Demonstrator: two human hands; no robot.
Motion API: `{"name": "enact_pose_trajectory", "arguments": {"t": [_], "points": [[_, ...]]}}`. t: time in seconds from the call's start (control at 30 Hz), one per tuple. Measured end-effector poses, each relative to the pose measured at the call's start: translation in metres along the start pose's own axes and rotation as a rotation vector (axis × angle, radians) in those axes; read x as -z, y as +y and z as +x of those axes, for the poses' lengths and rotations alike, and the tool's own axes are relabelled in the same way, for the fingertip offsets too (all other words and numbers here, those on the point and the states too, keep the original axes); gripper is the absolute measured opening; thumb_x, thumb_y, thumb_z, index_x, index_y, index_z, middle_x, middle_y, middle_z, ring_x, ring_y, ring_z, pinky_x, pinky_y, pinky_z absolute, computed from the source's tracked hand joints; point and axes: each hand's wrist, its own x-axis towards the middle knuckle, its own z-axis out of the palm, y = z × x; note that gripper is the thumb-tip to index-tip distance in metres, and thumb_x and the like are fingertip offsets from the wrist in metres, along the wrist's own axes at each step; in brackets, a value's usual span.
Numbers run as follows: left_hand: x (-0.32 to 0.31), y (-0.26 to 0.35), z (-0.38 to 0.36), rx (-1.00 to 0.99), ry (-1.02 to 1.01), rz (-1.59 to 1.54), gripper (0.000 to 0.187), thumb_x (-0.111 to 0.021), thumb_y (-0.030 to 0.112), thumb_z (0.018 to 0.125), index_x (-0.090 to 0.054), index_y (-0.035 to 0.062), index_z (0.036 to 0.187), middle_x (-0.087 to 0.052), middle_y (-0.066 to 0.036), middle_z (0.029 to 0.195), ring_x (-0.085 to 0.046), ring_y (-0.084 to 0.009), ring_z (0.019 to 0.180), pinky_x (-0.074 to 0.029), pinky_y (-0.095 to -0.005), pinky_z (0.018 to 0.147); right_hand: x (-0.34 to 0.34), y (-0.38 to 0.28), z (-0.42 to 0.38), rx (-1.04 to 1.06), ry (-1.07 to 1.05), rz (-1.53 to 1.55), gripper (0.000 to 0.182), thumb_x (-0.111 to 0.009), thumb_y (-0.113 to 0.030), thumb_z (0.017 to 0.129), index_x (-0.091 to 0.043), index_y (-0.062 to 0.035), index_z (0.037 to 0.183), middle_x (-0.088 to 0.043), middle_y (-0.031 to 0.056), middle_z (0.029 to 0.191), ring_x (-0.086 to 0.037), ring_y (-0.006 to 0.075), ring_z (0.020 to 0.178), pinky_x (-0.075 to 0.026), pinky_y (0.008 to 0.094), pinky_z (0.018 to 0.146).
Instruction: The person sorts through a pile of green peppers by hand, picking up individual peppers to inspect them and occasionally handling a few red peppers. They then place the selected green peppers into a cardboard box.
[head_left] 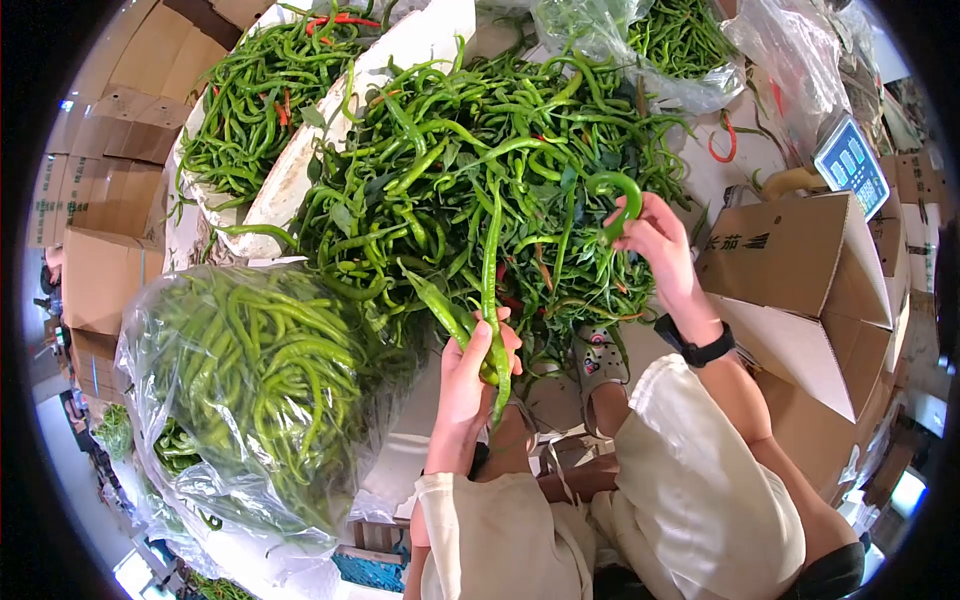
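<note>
My left hand [474, 360] is closed around a few long green chili peppers [490, 262], which stick up past the thumb and hang below the fist. Between the thumb and fingers of my right hand [650, 238] is a single curved green chili pepper [628, 196], held up at the right side of the pile. A big heap of green chili peppers [440, 150] with leaves and a few red ones spreads out in front of both hands. Beside my left hand stands a clear plastic bag [270, 370] full of green peppers.
A white foam box wall [290, 190] divides off more peppers at the upper left. Open cardboard boxes [770, 245] and a scale display [852, 166] stand on the right. Another plastic bag [690, 90] of peppers lies at the back. Stacked cartons [110, 270] line the left.
</note>
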Motion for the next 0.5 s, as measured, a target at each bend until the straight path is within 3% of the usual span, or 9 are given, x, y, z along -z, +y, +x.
{"name": "enact_pose_trajectory", "arguments": {"t": [0.17, 0.27, 0.37, 0.4, 0.47, 0.5], "points": [[-0.002, 0.001, 0.0, -0.012, 0.027, -0.014, 0.029, -0.05, 0.022, 0.096, -0.05, -0.0007, 0.113, -0.055, -0.004, 0.079, -0.053, -0.0125, 0.064, -0.046, -0.0294, 0.059, -0.007, -0.003, -0.016, -0.054, -0.168, 0.091, 0.034, -0.051, -0.006, 0.089, -0.049, -0.0017, 0.123, -0.062, 0.0103, 0.099, -0.06, 0.0163, 0.092, -0.049, 0.0278, 0.08], [0.002, 0.003, -0.001, -0.055, 0.028, -0.036, 0.025, -0.053, 0.02, 0.094, -0.051, 0.0004, 0.109, -0.053, -0.004, 0.074, -0.051, -0.012, 0.062, -0.046, -0.0292, 0.058, -0.006, -0.015, -0.021, -0.168, -0.218, 0.065, 0.03, -0.052, -0.01, 0.088, -0.052, -0.0022, 0.118, -0.064, 0.0074, 0.093, -0.059, 0.0137, 0.073, -0.048, 0.0271, 0.063], [0.013, 0.002, -0.002, -0.119, 0.018, -0.036, 0.022, -0.057, 0.019, 0.091, -0.051, 0.0017, 0.104, -0.051, -0.003, 0.07, -0.05, -0.0121, 0.061, -0.046, -0.0298, 0.058, -0.006, -0.044, -0.02, -0.307, -0.271, -0.644, 0.023, -0.055, -0.017, 0.084, -0.059, 0.0001, 0.099, -0.064, 0.0098, 0.076, -0.059, 0.0146, 0.063, -0.047, 0.0292, 0.057], [0.016, 0.002, -0.002, -0.143, 0.015, -0.033, 0.022, -0.058, 0.018, 0.09, -0.051, 0.0021, 0.102, -0.05, -0.002, 0.069, -0.05, -0.0122, 0.061, -0.046, -0.0301, 0.058, -0.005, -0.052, -0.014, -0.215, -0.433, -0.935, 0.028, -0.057, -0.023, 0.08, -0.059, 0.003, 0.089, -0.062, 0.0153, 0.071, -0.059, 0.021, 0.059, -0.046, 0.0357, 0.057], [0.015, 0.004, -0.003, -0.173, 0.065, -0.03, 0.019, -0.06, 0.016, 0.087, -0.051, 0.0038, 0.098, -0.048, -0.002, 0.067, -0.053, -0.0154, 0.062, -0.048, -0.0325, 0.06, -0.013, -0.056, 0.004, -0.044, -0.733, -1.405, 0.025, -0.056, -0.022, 0.083, -0.06, -0.0003, 0.095, -0.059, 0.0148, 0.065, -0.062, 0.0194, 0.062, -0.047, 0.0399, 0.059], [0.013, 0.006, -0.005, -0.188, 0.08, -0.034, 0.019, -0.06, 0.016, 0.087, -0.05, 0.0042, 0.098, -0.048, -0.002, 0.067, -0.054, -0.0163, 0.063, -0.048, -0.0329, 0.06, -0.029, -0.062, 0.013, 0.039, -0.693, -1.351, 0.027, -0.057, -0.023, 0.085, -0.06, -0.0009, 0.101, -0.063, 0.0153, 0.079, -0.064, 0.0206, 0.073, -0.049, 0.0401, 0.066]]}}
